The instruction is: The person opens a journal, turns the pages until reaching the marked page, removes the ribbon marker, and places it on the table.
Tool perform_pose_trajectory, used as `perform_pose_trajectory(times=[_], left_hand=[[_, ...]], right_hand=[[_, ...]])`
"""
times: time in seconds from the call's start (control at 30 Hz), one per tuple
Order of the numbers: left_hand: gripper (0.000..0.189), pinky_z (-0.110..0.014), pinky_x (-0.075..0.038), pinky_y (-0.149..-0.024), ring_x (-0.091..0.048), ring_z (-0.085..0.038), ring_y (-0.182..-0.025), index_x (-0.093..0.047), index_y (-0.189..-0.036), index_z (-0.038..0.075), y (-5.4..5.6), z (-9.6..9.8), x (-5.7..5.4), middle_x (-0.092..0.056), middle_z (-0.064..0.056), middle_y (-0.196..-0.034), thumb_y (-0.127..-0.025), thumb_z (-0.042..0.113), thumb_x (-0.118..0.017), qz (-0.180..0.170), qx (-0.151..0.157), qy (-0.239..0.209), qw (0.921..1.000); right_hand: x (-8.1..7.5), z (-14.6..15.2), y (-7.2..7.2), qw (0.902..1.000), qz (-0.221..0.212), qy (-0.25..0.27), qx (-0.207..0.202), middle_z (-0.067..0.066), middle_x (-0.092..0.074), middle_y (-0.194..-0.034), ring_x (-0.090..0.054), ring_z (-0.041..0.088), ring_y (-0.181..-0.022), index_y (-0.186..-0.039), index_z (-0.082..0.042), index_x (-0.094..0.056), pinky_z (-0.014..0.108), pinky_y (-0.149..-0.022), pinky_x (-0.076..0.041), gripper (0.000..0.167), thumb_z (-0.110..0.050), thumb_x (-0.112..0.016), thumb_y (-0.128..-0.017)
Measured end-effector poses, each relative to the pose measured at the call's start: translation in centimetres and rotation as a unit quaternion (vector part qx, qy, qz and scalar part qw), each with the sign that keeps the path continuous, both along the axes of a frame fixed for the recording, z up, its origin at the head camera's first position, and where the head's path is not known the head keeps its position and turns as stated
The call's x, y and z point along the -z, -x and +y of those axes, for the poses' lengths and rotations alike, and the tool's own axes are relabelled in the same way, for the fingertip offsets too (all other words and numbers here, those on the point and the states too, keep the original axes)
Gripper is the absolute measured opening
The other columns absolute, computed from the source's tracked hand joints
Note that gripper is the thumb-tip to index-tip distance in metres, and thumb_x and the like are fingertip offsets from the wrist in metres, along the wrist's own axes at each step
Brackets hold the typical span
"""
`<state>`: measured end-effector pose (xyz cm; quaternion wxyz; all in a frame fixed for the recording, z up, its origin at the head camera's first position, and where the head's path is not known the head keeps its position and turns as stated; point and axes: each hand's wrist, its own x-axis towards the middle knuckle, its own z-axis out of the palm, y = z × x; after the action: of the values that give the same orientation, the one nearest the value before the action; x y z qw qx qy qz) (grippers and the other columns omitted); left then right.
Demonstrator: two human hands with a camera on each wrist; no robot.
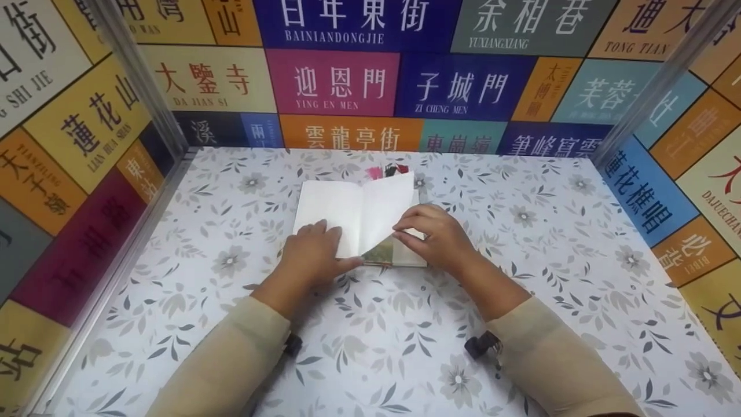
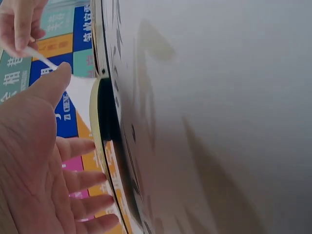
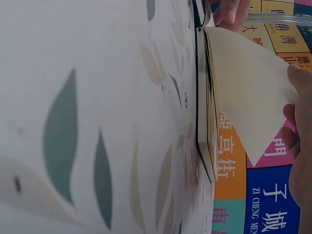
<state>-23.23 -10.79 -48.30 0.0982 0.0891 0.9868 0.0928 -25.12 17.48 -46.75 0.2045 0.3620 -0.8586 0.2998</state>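
Note:
An open notebook (image 1: 325, 202) lies on the table, with blank white pages showing. My left hand (image 1: 311, 250) rests on its left page, fingers spread, thumb reaching toward the bottom of the fold. At the right side, my right hand (image 1: 435, 237) pinches the edge of a lifted page (image 1: 389, 200) between thumb and fingers. Beneath that raised page shows part of a greenish picture (image 1: 379, 253). In the right wrist view the page (image 3: 243, 83) stands up from the notebook's block (image 3: 204, 112) and bends. The left wrist view shows my left fingers (image 2: 85, 181) straight along the notebook's edge.
Pink tassel-like strands (image 1: 374, 172) and dark red ones (image 1: 399, 169) lie beyond the notebook's top edge. A floral cloth (image 1: 231, 324) covers the table. Panels with printed signs (image 1: 341, 84) stand at the back and both sides, with metal posts (image 1: 145, 75) at the corners.

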Motion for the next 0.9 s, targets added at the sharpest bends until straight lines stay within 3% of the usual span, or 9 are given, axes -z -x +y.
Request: perform_pose_trajectory(times=[0.13,0.3,0.43,0.6,0.77,0.9], left_hand=[[0.104,-0.064,-0.046,-0.119,-0.053,-0.041,-0.144,-0.053,-0.157,0.014,0.1,0.6,-0.2,-0.056,-0.016,-0.156,-0.089,0.093,-0.048,0.024,-0.010,0.002,0.9997],[0.108,-0.066,-0.043,-0.122,-0.047,-0.040,-0.152,-0.043,-0.164,0.017,0.0,1.2,-0.6,-0.048,-0.014,-0.165,-0.088,0.094,-0.047,0.046,-0.027,-0.024,0.9983],[0.112,-0.066,-0.041,-0.124,-0.038,-0.039,-0.159,-0.030,-0.170,0.020,-0.1,1.6,-1.1,-0.038,-0.013,-0.172,-0.087,0.092,-0.052,0.095,-0.017,-0.039,0.9946],[0.113,-0.063,-0.041,-0.124,-0.039,-0.037,-0.158,-0.027,-0.171,0.020,-0.2,2.0,-1.5,-0.040,-0.013,-0.171,-0.086,0.088,-0.059,0.151,-0.019,-0.053,0.9869],[0.115,-0.062,-0.043,-0.123,-0.041,-0.038,-0.157,-0.026,-0.171,0.019,-0.1,2.0,-1.4,-0.042,-0.013,-0.169,-0.085,0.085,-0.065,0.167,-0.027,-0.063,0.9836],[0.113,-0.062,-0.042,-0.124,-0.040,-0.038,-0.157,-0.019,-0.173,0.019,-0.1,1.7,-1.3,-0.038,-0.013,-0.172,-0.088,0.077,-0.069,0.170,-0.025,-0.074,0.9823]], right_hand=[[-0.3,-0.5,0.0,1.0000,0.000,0.002,0.002,0.001,-0.077,-0.106,-0.070,0.018,-0.105,-0.105,-0.018,-0.086,0.034,-0.095,-0.063,0.012,-0.025,-0.083,-0.096],[-0.6,-1.1,0.1,0.9999,0.016,0.001,-0.006,0.002,-0.077,-0.107,-0.070,0.020,-0.106,-0.104,-0.016,-0.085,0.035,-0.097,-0.062,0.012,-0.026,-0.082,-0.097],[-0.7,-1.5,0.2,0.9995,0.029,0.003,-0.015,0.002,-0.077,-0.109,-0.071,0.020,-0.108,-0.104,-0.016,-0.085,0.035,-0.099,-0.062,0.012,-0.025,-0.082,-0.096],[-1.0,-2.2,0.4,0.9987,0.043,0.004,-0.029,0.004,-0.077,-0.110,-0.071,0.021,-0.109,-0.104,-0.015,-0.084,0.036,-0.101,-0.061,0.010,-0.021,-0.083,-0.096],[-1.2,-2.8,0.5,0.9976,0.057,0.001,-0.040,0.005,-0.078,-0.111,-0.072,0.023,-0.110,-0.104,-0.014,-0.084,0.038,-0.101,-0.061,0.010,-0.017,-0.084,-0.094],[-1.3,-2.8,0.5,0.9969,0.066,0.002,-0.042,0.004,-0.078,-0.122,-0.073,0.023,-0.116,-0.108,-0.015,-0.084,0.039,-0.105,-0.061,0.014,-0.018,-0.083,-0.095]])
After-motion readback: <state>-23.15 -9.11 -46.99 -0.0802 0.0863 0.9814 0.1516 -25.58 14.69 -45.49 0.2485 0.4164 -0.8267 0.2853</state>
